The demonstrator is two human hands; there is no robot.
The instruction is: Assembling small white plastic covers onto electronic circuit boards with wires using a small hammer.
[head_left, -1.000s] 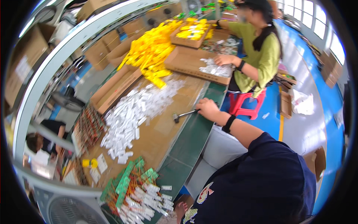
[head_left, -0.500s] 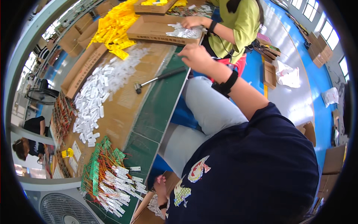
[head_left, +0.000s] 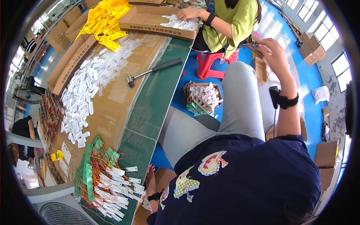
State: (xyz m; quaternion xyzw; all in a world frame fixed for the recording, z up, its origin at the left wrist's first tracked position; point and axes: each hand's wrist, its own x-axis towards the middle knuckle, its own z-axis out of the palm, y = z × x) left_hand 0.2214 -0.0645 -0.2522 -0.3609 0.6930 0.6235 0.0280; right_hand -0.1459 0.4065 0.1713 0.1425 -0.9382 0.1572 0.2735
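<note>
My right hand [head_left: 276, 56] is raised over the floor to the right of my legs. Its fingers point left, loosely apart, and nothing shows in them. Low beside the green table edge is my left hand [head_left: 150, 175], over a cardboard box [head_left: 163, 178]. Its fingers show partly, loosely extended, with no held thing visible. On the table close to it lies a bundle of white strips [head_left: 114, 187] wired with red and orange leads to green circuit boards [head_left: 88, 170]. A hammer [head_left: 153, 71] with a black handle rests on the green tabletop [head_left: 150, 108].
White plastic pieces [head_left: 80, 99] and yellow parts [head_left: 103, 22] are heaped on the table. A co-worker's hand [head_left: 187, 14] is in a cardboard tray [head_left: 157, 28]. Between table and legs stand a red stool [head_left: 215, 63] and a filled box [head_left: 204, 97]. A fan [head_left: 63, 214] is lower left.
My right hand has swung away from the table edge to the right. My right leg has turned outward, uncovering the floor box and stool. My left hand has moved slightly left.
</note>
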